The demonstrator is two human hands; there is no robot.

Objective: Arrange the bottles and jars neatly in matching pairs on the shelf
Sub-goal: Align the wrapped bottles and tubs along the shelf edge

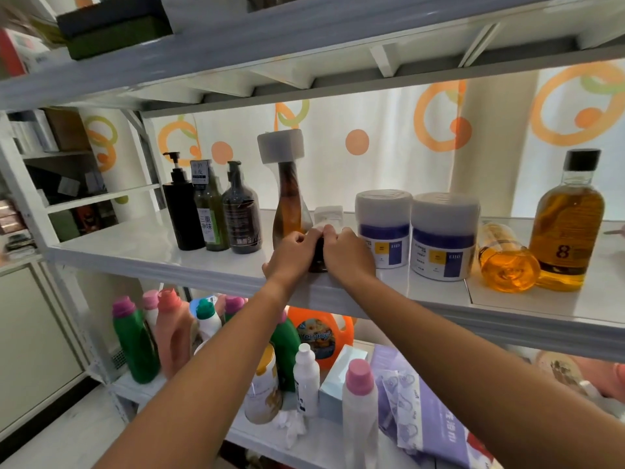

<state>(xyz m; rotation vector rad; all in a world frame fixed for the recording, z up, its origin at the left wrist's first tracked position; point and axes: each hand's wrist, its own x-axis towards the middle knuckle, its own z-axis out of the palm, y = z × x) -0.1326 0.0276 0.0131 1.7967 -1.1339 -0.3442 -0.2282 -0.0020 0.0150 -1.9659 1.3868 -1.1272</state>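
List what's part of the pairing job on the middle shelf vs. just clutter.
Job: both hands, left hand, right hand, around a small dark jar; two white jars; amber bottles, one upright, one lying down; three dark pump bottles.

Clutter: detergent bottles on the lower shelf; boxes on top.

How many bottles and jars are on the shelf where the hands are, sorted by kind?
Pump bottles: 2
Green bottle: 1
Amber bottles: 3
White tubs: 2
Dark jar in both hands: 1
Total: 9
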